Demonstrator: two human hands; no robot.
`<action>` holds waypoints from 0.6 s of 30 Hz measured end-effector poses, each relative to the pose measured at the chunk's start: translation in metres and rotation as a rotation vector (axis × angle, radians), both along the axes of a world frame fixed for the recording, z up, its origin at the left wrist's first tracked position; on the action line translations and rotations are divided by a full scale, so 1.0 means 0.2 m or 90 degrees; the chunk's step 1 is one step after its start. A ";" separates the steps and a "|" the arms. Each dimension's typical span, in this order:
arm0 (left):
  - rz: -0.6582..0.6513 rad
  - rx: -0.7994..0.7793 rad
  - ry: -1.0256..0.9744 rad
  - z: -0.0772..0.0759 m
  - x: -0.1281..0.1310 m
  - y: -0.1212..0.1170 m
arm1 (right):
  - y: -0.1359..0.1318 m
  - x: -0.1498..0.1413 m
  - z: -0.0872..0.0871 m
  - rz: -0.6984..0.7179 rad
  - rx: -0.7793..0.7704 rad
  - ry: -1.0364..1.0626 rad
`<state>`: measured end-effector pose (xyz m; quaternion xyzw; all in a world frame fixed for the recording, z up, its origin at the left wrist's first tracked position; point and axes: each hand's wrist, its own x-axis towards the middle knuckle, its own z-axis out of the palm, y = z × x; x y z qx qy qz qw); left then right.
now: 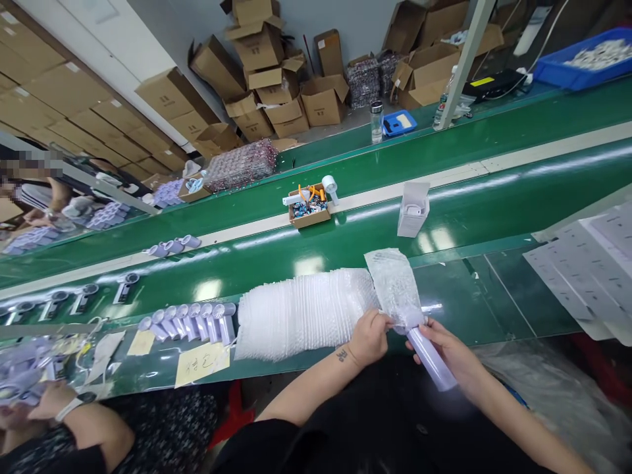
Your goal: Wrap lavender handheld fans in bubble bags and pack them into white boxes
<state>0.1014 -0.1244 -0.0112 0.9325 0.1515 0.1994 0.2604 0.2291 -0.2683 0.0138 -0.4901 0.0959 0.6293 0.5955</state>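
At my ten o'clock, about eight lilac devices [212, 324]; at eleven, one stack of bubble bags [306, 316] (too many to count). My left hand [370, 337] pinches one loose bag [395, 280], limp, at twelve. One held device [432, 359], handle toward five, seems light, stiff, slick; my right hand [442, 342] grips near its neck, the surest place.

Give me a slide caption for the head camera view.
Left hand pinching a bubble-wrap pouch, right hand holding a lavender device, beside a row of pouches on a green worktop.
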 end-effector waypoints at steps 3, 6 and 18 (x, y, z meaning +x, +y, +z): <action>0.003 0.004 0.041 0.00 0.05 0.03 | -0.01 -0.01 0.03 -0.032 -0.009 0.000; -0.040 0.048 0.030 0.01 0.07 0.04 | -0.02 -0.01 0.04 -0.060 -0.008 -0.043; -0.250 -0.004 -0.036 0.12 0.19 0.15 | 0.00 -0.07 0.11 -0.081 -0.062 0.006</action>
